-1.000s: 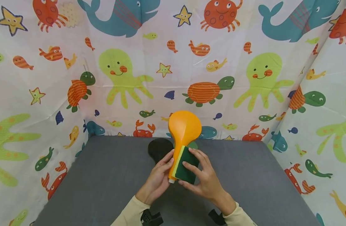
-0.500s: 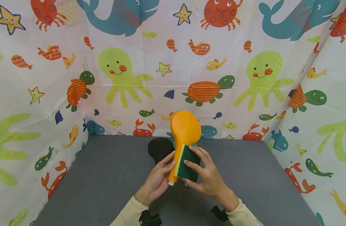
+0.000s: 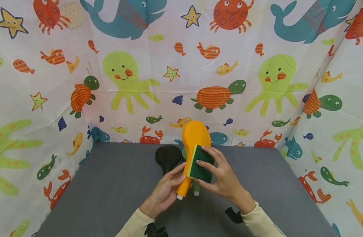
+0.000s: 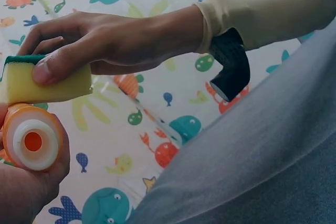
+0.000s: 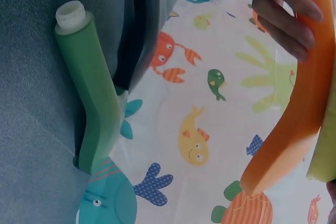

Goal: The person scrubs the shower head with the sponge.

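Note:
My left hand [image 3: 163, 192] grips the orange handheld shower head [image 3: 196, 131] by its handle, raised above the table with its round head upward. The white connector [image 4: 52, 145] at the handle's end faces the camera in the left wrist view. My right hand [image 3: 225, 179] holds a sponge [image 3: 201, 164], fingers spread over its green scouring side and thumb on its yellow edge. The yellow side lies against the shower head, where handle meets head. In the right wrist view the orange handle [image 5: 302, 93] and a strip of yellow sponge [image 5: 326, 135] show.
Behind my hands a black shower head [image 3: 168, 157] lies on the grey table [image 3: 119, 177]. A green one [image 5: 94, 87] lies beside it, mostly hidden in the head view. A curtain printed with sea animals [image 3: 181, 89] encloses the back and sides.
The sponge has slid up the handle toward the round head, my right hand moving with it. The orange shower head has dropped slightly, and the green handle's end now shows below.

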